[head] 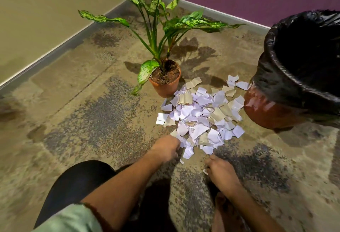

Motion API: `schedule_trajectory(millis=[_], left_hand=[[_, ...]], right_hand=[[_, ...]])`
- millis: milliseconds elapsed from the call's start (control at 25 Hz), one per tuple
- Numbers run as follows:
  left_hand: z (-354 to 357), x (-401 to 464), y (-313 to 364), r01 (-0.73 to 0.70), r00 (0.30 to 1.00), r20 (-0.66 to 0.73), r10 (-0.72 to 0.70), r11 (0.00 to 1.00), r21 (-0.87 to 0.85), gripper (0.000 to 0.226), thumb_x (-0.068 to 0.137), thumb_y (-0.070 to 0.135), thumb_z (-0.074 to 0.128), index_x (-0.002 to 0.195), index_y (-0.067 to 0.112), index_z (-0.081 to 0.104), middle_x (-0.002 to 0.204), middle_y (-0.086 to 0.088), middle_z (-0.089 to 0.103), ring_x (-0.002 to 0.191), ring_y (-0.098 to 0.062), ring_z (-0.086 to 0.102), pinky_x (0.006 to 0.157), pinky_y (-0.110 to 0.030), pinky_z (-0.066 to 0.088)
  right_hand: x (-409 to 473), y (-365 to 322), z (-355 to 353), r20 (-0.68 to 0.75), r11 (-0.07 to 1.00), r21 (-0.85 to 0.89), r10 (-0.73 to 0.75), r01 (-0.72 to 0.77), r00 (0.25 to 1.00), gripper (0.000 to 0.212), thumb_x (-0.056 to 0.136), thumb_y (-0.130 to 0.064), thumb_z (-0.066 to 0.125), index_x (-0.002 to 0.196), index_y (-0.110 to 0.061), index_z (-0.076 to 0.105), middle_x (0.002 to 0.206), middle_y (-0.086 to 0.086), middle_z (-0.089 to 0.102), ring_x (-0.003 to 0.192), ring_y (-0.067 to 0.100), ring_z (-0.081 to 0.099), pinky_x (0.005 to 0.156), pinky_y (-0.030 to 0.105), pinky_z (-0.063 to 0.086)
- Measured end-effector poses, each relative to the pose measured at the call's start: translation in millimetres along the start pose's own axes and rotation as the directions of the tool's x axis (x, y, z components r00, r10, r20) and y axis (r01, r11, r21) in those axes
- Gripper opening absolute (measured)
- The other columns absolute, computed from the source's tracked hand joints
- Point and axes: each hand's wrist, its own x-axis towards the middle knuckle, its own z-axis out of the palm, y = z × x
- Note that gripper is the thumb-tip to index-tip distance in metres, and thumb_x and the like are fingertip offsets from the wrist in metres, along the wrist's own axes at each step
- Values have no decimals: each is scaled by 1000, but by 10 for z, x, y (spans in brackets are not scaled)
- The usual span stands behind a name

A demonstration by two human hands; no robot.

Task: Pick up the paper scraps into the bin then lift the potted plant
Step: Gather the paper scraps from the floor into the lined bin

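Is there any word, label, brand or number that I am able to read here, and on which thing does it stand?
None is readable.
Torn white and beige paper scraps: faint marks, too blurred.
Terracotta plant pot: no label.
Black-lined brown bin: no label.

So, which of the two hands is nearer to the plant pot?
Left. The left hand lies at the scrap pile's near-left edge, below the plant pot. The right hand sits lower, farther away.

Mottled carpet floor point(88, 114), three things down on it.
Potted plant point(166, 82) stands upright, paper scraps point(200, 116) heaped just beside it, lined bin point(276, 110) at the heap's right edge.
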Motion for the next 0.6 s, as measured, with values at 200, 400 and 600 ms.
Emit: schedule_trajectory(millis=[200,400,600], left_hand=[[230,-27,151,13,1000,-6,-13,998,-56,21,86,24,63,101,10,62,106,-11,64,99,-31,61,81,-34,49],[392,0,309,42,999,-17,-40,991,124,31,86,-5,55,114,8,59,114,-11,61,104,-30,61,90,-40,52],[382,29,297,71,997,-18,-72,997,-20,24,88,-4,51,106,8,63,108,-11,65,97,-29,64,88,-39,54]], right_hand=[[41,8,147,-90,998,32,-49,52,995,18,73,-9,73,73,-22,60,76,-4,56,69,18,64,53,29,51],[-19,-39,83,-113,994,35,-97,101,989,25,70,-14,76,90,-22,63,86,-6,61,76,14,64,57,27,50],[29,5,68,-143,991,123,-25,43,989,15,82,-5,62,85,-20,64,84,-3,62,75,20,64,63,31,49]])
